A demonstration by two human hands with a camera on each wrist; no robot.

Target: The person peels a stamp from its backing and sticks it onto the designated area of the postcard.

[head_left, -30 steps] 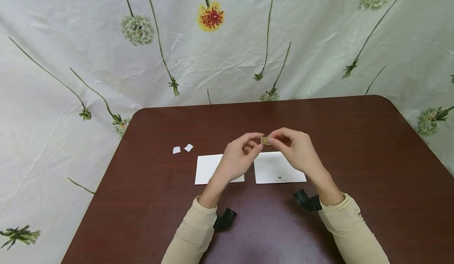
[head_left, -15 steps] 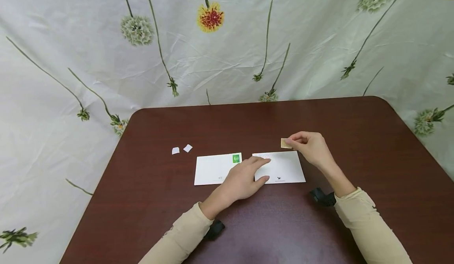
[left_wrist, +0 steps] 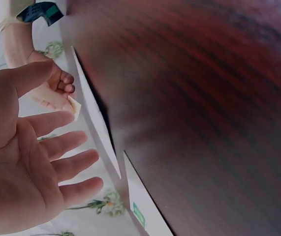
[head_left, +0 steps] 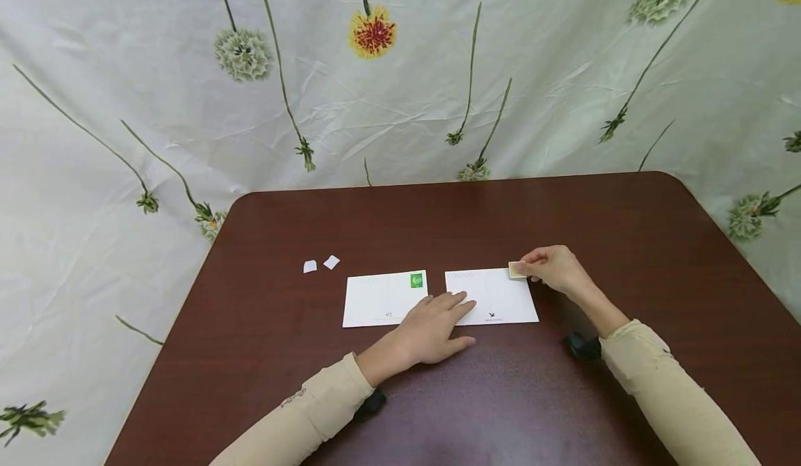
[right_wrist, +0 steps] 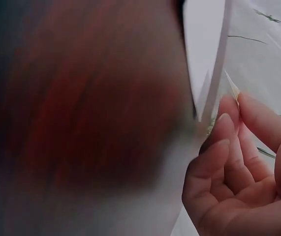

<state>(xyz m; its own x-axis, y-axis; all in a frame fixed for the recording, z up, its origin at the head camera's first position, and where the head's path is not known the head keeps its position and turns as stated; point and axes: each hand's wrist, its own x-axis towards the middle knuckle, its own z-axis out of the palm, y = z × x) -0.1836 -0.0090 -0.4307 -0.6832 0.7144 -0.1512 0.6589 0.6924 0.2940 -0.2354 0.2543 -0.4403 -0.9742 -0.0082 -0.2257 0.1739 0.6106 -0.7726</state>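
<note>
My right hand (head_left: 557, 271) pinches a small yellowish stamp (head_left: 516, 270) between thumb and forefinger. In the head view the stamp overlaps the top right corner of the right envelope (head_left: 503, 295), which is white with a small dark print. Seen edge-on in the right wrist view, the stamp (right_wrist: 232, 86) sticks out past the fingertips. My left hand (head_left: 430, 332) has its fingers spread, fingertips over the lower left part of that envelope. Beside it lies the left envelope (head_left: 370, 299), bearing a green stamp (head_left: 416, 280) in its top right corner.
Two small white paper pieces (head_left: 309, 266) lie behind and left of the left envelope. The dark red-brown table (head_left: 400, 229) has rounded far corners. A flower-printed white cloth (head_left: 413, 90) hangs behind it.
The hands have parted. My right hand carried the stamp right, then down to the right envelope's corner. My left hand let go of the stamp and came down to the envelope's lower left, uncovering the green stamp.
</note>
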